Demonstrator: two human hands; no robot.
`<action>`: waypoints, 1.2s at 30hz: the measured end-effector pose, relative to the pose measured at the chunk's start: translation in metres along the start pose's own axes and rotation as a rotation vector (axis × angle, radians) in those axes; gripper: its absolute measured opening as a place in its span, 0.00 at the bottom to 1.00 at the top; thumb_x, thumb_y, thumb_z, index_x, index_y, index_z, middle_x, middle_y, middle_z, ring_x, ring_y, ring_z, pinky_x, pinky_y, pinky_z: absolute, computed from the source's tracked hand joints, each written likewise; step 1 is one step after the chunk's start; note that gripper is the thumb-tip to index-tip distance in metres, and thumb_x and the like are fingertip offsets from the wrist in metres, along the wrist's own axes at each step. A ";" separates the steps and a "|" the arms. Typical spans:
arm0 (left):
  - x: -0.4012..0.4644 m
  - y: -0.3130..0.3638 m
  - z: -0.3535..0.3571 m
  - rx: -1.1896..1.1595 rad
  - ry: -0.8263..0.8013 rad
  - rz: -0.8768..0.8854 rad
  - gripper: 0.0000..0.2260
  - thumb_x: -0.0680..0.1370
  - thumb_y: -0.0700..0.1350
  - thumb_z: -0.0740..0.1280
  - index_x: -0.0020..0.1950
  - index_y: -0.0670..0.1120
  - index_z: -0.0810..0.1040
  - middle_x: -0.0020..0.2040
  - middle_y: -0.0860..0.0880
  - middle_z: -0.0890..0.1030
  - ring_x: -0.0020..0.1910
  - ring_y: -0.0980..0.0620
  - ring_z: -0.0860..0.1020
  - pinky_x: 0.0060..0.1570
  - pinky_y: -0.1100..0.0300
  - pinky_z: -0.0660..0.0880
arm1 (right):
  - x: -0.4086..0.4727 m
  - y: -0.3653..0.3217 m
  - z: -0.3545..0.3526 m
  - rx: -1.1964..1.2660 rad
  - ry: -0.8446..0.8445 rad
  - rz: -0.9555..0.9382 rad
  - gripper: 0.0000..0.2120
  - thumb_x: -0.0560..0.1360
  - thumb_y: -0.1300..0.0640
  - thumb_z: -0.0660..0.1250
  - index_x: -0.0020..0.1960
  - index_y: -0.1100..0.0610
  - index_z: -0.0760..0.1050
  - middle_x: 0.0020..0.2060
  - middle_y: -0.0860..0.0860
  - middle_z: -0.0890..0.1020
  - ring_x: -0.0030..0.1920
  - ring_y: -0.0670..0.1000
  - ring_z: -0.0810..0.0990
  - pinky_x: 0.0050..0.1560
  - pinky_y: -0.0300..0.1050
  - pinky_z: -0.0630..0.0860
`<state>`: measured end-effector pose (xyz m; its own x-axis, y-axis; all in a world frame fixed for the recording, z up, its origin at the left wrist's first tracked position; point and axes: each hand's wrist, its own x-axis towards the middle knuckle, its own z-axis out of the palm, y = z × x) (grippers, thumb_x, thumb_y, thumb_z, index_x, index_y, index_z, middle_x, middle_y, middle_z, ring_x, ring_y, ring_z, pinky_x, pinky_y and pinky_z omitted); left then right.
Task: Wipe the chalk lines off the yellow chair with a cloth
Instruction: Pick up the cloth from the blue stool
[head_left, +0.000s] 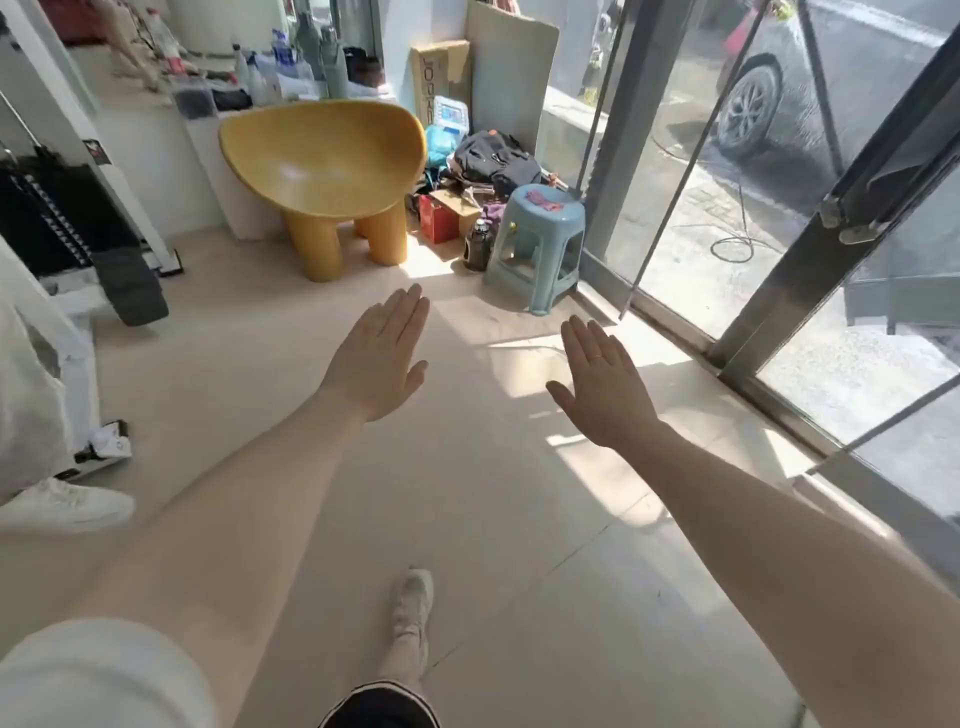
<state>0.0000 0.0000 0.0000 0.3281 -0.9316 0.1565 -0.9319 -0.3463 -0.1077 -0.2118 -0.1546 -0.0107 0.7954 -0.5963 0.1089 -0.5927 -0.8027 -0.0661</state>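
The yellow chair (322, 166), a bowl-shaped seat on thick round legs, stands against the far wall ahead of me. A purple cloth (544, 200) lies on top of a light blue plastic stool (540, 244) just right of the chair. Both my arms stretch forward over the floor. My left hand (376, 358) is flat, fingers straight and together, holding nothing. My right hand (602, 382) is also flat and empty, a ring on one finger. Both hands hover well short of the chair and stool. I cannot make out chalk lines on the seat from here.
Bags, a red box (437, 218) and a dark bottle (478, 244) crowd the floor between chair and stool. Glass doors with a metal frame (779, 291) run along the right. Another person's white shoe (62, 504) and a clothes rack (67, 218) are at left. My own foot (413, 603) steps on pale tiles.
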 end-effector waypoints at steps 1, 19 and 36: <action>0.010 -0.006 0.009 0.013 -0.027 -0.012 0.30 0.81 0.51 0.51 0.76 0.40 0.41 0.77 0.43 0.40 0.77 0.46 0.43 0.74 0.54 0.44 | 0.012 0.000 0.009 -0.003 -0.018 0.010 0.32 0.79 0.47 0.54 0.75 0.59 0.43 0.76 0.54 0.47 0.75 0.54 0.45 0.73 0.48 0.43; 0.288 -0.124 0.140 -0.191 -0.278 0.007 0.29 0.81 0.48 0.53 0.76 0.40 0.43 0.78 0.45 0.42 0.77 0.48 0.43 0.75 0.56 0.44 | 0.278 0.066 0.101 0.004 -0.294 0.175 0.31 0.80 0.47 0.52 0.75 0.60 0.42 0.76 0.54 0.47 0.75 0.53 0.44 0.75 0.48 0.43; 0.661 -0.131 0.199 -0.212 -0.341 -0.035 0.28 0.82 0.50 0.51 0.77 0.42 0.42 0.77 0.46 0.39 0.77 0.49 0.41 0.73 0.57 0.42 | 0.631 0.261 0.130 0.073 -0.335 0.152 0.31 0.80 0.45 0.50 0.75 0.59 0.45 0.76 0.53 0.51 0.75 0.52 0.48 0.73 0.46 0.46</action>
<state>0.3700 -0.5926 -0.0780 0.3592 -0.9153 -0.1821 -0.9189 -0.3810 0.1025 0.1517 -0.7416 -0.0879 0.7035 -0.6700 -0.2369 -0.7063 -0.6962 -0.1284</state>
